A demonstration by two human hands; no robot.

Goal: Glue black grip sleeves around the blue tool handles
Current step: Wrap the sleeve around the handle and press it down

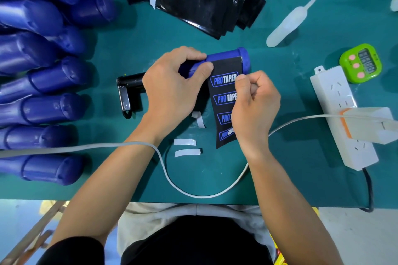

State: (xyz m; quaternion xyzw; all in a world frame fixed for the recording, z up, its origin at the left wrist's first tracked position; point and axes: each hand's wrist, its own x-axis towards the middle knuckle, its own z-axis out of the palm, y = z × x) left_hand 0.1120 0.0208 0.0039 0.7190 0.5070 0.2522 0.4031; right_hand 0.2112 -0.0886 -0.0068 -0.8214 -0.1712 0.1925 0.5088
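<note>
While the left hand (172, 84) grips the blue handle (228, 56), its thumb pinning the upper edge of the black sleeve (224, 101), the sleeve trails toward the person over the tabletop (280, 168), between both hands. The right hand (256, 109) pinches its right edge. Judgement: handle rigid and light; sleeve thin, limp, crease-prone; hold it by the edges.

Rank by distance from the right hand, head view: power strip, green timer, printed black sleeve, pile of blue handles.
1. printed black sleeve, pinched by the right hand
2. power strip, just right
3. green timer, right and farther back
4. pile of blue handles, far left
</note>
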